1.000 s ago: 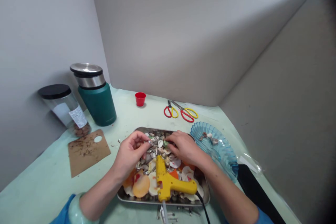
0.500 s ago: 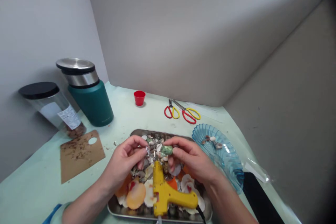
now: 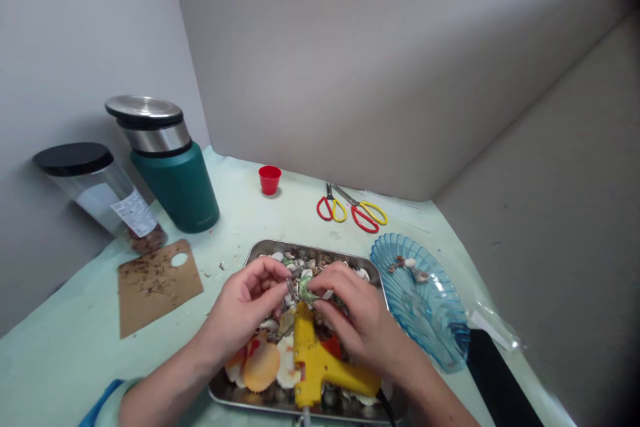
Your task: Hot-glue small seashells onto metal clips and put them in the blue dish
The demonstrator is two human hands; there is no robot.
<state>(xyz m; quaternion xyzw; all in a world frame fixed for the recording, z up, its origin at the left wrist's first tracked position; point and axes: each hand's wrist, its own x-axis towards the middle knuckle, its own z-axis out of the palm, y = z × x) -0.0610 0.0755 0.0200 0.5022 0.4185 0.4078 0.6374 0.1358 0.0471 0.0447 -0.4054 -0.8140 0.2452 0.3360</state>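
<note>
Over the tray of seashells, my right hand [image 3: 350,310] holds a small green mottled piece [image 3: 306,288] between thumb and fingers; I cannot tell whether it is shell or stone. My left hand [image 3: 253,297] is closed in a pinch on a tiny silvery, shiny piece [image 3: 291,291], close to the green one. Just below both hands, a yellow glue gun [image 3: 313,367] lies across the metal tray [image 3: 220,395], its nozzle end pointing down toward me. Orange and white scallop shells [image 3: 261,367] fill the tray's near part, with smaller shells behind them.
A blue shell-shaped dish [image 3: 425,320] with a few small shells stands at the right, beside a black flat object [image 3: 500,380]. Behind are two scissors [image 3: 367,220] and a red cup [image 3: 270,180]. At left are a green bottle [image 3: 177,187], a clear jar [image 3: 100,200] and brown cardboard [image 3: 160,297].
My right hand has turned, fingers now pointing further down, and brought the green piece left, nearer the silvery piece. My left hand has shifted slightly right. The view has moved a little.
</note>
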